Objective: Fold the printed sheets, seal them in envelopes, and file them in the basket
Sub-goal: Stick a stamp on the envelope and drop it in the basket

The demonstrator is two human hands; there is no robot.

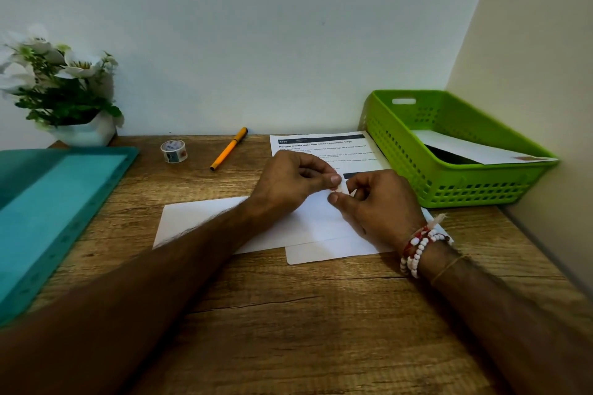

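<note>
At the far left corner of the desk (288,314) stands a pot of flowers (64,90), clear of the work. A teal folder (57,202) lies along the left edge. Near the back edge sit a tape roll (173,151) and, just to its right, a slanted pen (228,148), both within reach but apart from the paper.

In the middle of the desk an envelope (199,221) lies flat. It overlaps a second white piece (321,253), and I cannot tell whether that is an envelope or a folded sheet. Over the envelope's right part the left hand (288,181) and right hand (378,202) meet. Each pinches a small bit of tape (338,187) between thumb and forefinger, probably holding it taut to lay on the flap as a seal.

Behind the hands a printed sheet (321,146) lies unfolded at the back edge. In the far right corner the basket (417,170) holds one filed envelope (465,147) propped on its rim, so filing looks begun.
</note>
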